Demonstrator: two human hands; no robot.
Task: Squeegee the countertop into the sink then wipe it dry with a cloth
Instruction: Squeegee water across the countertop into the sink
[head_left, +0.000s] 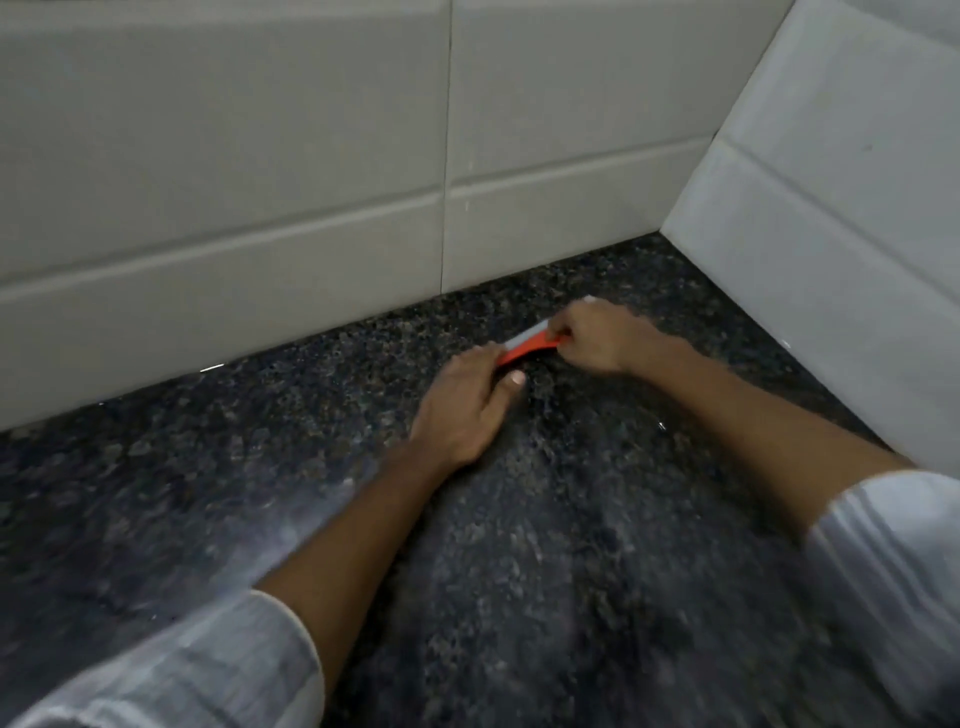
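A small orange squeegee (527, 349) with a pale blade edge lies across the dark speckled countertop (571, 571), near the back corner. My left hand (462, 410) grips its left end, thumb pointing toward the middle. My right hand (597, 338) pinches its right end from above. The blade's far tip shows white just beyond my right fingers. Both forearms stretch out over the counter, with white sleeves pushed up. No sink and no cloth are in view.
A pale tiled back wall (260, 208) meets the counter close behind the squeegee. A white tiled side wall (831, 234) closes the corner on the right. A wet sheen streaks the counter beside my left forearm (291, 525).
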